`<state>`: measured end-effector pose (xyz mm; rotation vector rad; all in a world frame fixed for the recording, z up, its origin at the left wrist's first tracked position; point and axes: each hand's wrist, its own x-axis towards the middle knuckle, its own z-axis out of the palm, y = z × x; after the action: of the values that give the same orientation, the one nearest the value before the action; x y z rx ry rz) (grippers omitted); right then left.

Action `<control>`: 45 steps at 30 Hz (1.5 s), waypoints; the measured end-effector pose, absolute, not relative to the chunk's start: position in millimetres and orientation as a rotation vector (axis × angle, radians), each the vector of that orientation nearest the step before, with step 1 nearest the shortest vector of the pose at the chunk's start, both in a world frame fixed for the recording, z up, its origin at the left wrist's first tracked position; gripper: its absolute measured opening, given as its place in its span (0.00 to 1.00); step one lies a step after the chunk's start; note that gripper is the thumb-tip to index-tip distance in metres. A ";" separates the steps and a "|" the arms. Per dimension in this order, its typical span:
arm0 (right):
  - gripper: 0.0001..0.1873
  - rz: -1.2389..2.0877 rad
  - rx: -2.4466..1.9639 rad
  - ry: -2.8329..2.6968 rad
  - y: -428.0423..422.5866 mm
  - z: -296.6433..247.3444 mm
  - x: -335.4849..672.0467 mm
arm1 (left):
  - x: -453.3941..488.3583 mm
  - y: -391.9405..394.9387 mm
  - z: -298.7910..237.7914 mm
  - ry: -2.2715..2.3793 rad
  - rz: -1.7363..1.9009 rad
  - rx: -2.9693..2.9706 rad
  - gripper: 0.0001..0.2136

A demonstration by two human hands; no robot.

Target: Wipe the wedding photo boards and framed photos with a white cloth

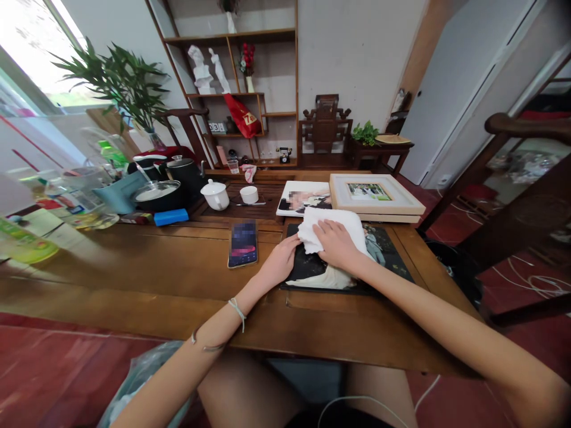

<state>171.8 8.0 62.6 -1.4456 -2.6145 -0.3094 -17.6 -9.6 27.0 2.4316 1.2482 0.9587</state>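
Observation:
A dark photo panel with a light dress and a figure in pale clothes printed on it lies flat before me. My right hand presses a white cloth down on its surface, fingers bent over the fabric. The cloth hides the panel's upper middle. At the panel's left edge, my left hand grips the side, its fingertips close to the cloth's corner. Left of that hand lies a phone with its screen lit.
Behind the panel lie a white photo print and a light-framed picture. A white lidded cup, a small white bowl, a black kettle and a blue block stand on the wooden table to the left.

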 end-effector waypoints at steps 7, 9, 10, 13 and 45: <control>0.29 -0.304 -1.515 -2.583 18.4 64.8 171.7 | -19.9 -7.2 22.3 1.266 0.963 2.437 0.17; 0.31 -0.337 -1.493 -2.599 8.2 63.9 171.7 | -19.0 -8.2 24.4 1.255 0.960 2.433 0.18; 0.32 -0.356 -1.485 -2.610 0.8 63.6 171.5 | -18.6 -8.8 25.4 1.246 0.958 2.431 0.19; 0.36 -0.408 -1.494 -2.654 -27.9 64.0 169.3 | -18.2 -10.2 27.1 1.249 0.940 2.419 0.20; 0.18 -0.265 -1.636 -2.602 -1.4 94.2 142.6 | -17.6 -9.6 27.3 1.305 0.942 2.424 0.16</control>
<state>142.6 -1.4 94.2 -1.6363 -2.6021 -0.2648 -17.6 -9.6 27.3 2.4244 1.3047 0.9422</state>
